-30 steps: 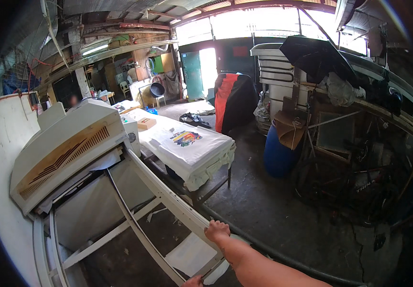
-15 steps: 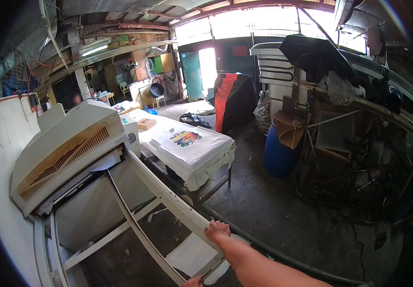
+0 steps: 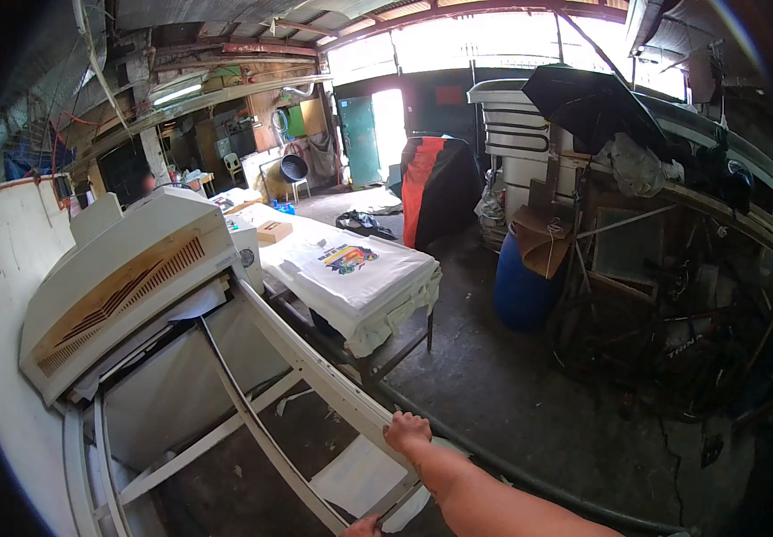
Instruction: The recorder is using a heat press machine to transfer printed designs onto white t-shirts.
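Observation:
My right hand is closed round the near right rail of a long white metal frame. At the lower edge, my left hand shows only in part, its fingers curled at the near end of the frame's middle rail. The frame runs away from me to a white machine housing with a slotted vent panel. Under the housing's front edge, some pale sheet material shows. Below the frame, between the rails, lies a white sheet.
Right of the frame, a table bears a stack of white shirts with a colourful print and a small cardboard box. A dark pipe runs along the floor. A blue barrel, shelves and a bicycle stand at right.

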The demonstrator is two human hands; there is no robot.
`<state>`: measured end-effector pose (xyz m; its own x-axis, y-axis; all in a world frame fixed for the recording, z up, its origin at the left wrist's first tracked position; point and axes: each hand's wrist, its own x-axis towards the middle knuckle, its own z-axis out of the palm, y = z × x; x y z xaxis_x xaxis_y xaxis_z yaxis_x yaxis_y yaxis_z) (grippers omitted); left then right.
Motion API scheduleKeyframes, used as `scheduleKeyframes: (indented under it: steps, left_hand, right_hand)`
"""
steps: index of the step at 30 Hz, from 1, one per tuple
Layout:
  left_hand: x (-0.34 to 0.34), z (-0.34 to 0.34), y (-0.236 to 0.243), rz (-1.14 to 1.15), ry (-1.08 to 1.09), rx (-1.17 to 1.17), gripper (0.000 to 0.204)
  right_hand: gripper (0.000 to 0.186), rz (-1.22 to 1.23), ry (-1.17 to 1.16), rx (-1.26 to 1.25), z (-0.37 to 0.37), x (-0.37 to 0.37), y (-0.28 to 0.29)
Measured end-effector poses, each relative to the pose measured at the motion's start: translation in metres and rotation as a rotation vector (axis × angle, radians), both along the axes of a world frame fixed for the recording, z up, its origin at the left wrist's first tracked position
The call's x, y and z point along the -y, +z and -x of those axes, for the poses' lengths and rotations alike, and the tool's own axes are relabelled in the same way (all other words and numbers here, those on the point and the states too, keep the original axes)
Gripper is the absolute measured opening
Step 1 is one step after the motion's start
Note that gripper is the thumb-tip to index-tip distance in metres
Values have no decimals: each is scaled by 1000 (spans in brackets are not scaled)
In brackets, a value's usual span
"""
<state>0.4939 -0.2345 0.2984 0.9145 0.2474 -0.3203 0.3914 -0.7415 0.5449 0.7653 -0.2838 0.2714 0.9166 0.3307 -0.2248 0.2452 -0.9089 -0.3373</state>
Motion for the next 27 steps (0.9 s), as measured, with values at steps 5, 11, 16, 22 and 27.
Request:
scheduleKeyframes:
  steps: [5,11,16,22,27]
  left_hand:
    - [-1,0,-4,0,-5,5,37]
    - [-3,0,-6,-2,-11,9,38]
    - [-1,-2,1,-15,-13,-67,38]
    - [-4,-1,-8,-25,-20,-8,37]
    - [-2,1,-9,-16,12,27,33]
  right_hand:
    - [44,-4,-6,0,-1,1,-2]
    - [45,-10,-11,21,0,0,-2]
    - [46,4,-1,-6,0,1,3]
    - [45,4,3,4,-1,0,-1]
    - [45,4,5,16,-1,0,-2]
